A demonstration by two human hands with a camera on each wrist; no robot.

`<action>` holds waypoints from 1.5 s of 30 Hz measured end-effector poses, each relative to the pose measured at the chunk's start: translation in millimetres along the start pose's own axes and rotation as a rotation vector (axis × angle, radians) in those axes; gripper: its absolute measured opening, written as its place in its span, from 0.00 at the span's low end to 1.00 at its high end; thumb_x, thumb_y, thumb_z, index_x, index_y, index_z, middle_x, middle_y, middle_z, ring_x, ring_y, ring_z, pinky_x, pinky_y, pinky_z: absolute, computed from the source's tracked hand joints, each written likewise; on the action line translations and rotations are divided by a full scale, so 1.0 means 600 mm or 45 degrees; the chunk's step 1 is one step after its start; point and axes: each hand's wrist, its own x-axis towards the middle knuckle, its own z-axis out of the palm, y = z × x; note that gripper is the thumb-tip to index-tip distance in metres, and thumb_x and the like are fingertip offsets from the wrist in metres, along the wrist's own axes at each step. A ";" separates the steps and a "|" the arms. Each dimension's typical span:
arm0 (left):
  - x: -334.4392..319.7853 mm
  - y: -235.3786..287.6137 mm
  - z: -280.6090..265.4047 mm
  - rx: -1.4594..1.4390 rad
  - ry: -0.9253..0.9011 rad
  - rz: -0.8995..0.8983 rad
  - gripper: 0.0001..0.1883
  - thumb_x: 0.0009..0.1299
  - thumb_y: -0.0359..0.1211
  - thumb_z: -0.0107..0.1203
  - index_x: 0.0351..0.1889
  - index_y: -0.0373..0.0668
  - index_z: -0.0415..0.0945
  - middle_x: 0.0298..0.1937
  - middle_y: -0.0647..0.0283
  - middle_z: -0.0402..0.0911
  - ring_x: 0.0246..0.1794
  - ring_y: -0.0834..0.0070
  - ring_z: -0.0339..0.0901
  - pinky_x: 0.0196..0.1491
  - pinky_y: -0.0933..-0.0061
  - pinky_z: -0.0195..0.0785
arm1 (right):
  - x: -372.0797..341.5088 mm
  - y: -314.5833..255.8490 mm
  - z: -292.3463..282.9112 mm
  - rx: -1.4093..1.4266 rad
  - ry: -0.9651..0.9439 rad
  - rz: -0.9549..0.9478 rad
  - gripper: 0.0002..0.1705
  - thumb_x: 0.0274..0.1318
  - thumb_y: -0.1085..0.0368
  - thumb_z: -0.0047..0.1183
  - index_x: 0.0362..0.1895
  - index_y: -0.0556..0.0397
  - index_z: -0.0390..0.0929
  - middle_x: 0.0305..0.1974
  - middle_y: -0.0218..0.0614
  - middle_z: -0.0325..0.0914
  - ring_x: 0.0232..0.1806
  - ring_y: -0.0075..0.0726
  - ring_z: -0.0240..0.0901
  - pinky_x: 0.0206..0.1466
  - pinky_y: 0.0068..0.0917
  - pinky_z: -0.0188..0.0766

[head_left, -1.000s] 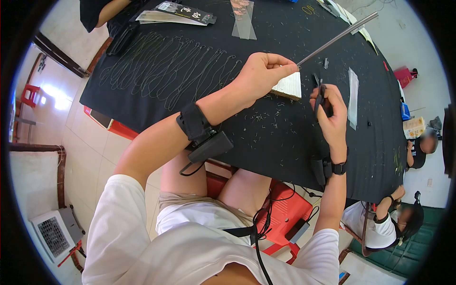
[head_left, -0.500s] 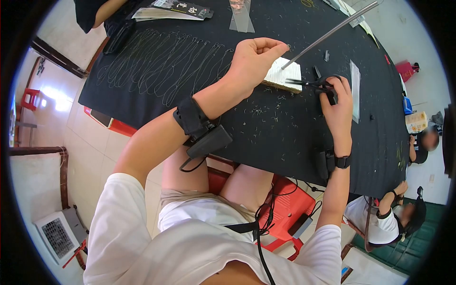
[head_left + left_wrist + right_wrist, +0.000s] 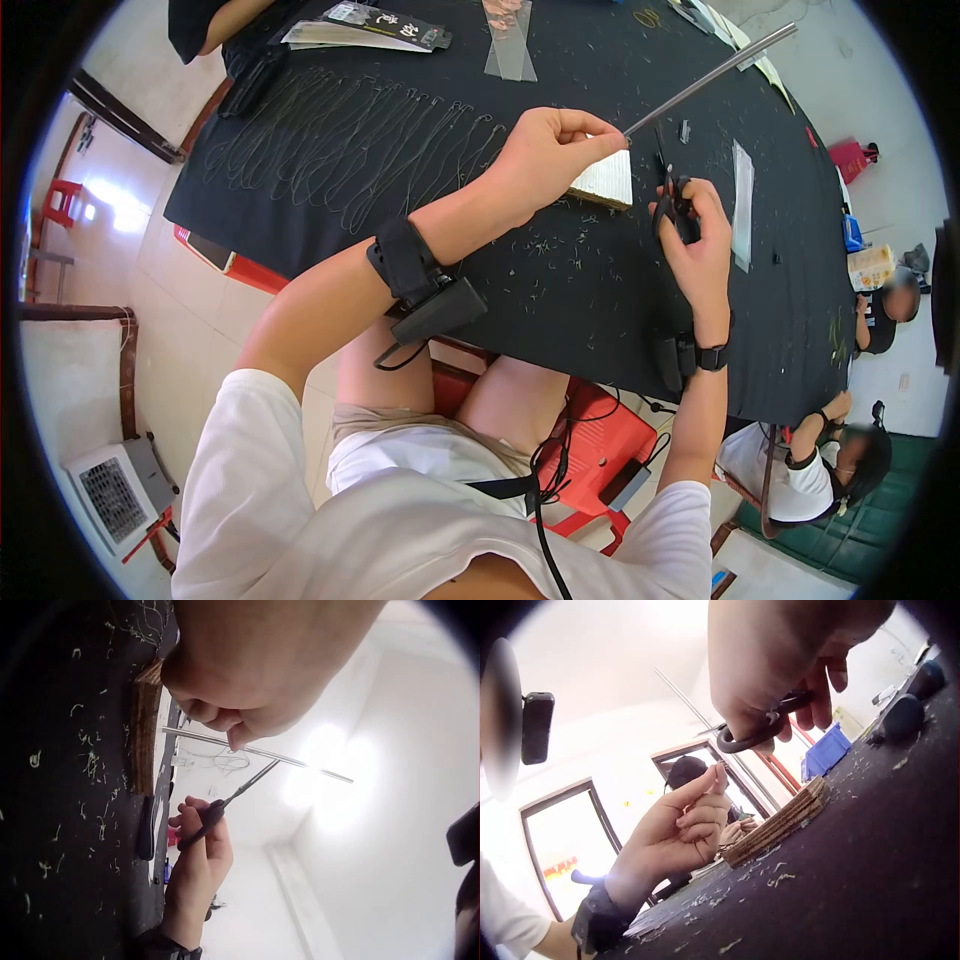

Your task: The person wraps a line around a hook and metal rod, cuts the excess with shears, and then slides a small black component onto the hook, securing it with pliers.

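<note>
My left hand (image 3: 550,165) pinches a thin line between thumb and forefinger, beside the slanting metal rod (image 3: 710,78). In the left wrist view, small loops of this thin line (image 3: 231,762) hang about the rod just past the fingertips. The rod rises from a block (image 3: 608,188) with a white ridged top and brown layered sides, partly hidden by the left hand. My right hand (image 3: 700,245) holds black-handled scissors (image 3: 212,815) by the finger loops, to the right of the block. Their blades point up and overlap the rod in the left wrist view.
Long loops of thin line (image 3: 370,180) lie in a row on the black tablecloth (image 3: 560,300), amid scattered clippings. Printed packets (image 3: 375,28) and a clear sleeve (image 3: 511,55) lie at the back, another clear strip (image 3: 743,205) at right. Other people sit around the table.
My left hand has come down and right, nearer the rod. The scissors, which pointed left across the block half a second ago, have swung to point up beside it.
</note>
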 end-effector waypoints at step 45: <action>-0.003 0.005 -0.003 0.113 -0.009 0.106 0.11 0.65 0.34 0.56 0.40 0.36 0.78 0.32 0.67 0.78 0.32 0.86 0.69 0.35 0.84 0.62 | -0.005 -0.001 -0.014 0.117 -0.364 0.117 0.13 0.50 0.64 0.52 0.25 0.57 0.63 0.23 0.31 0.56 0.22 0.24 0.53 0.24 0.22 0.52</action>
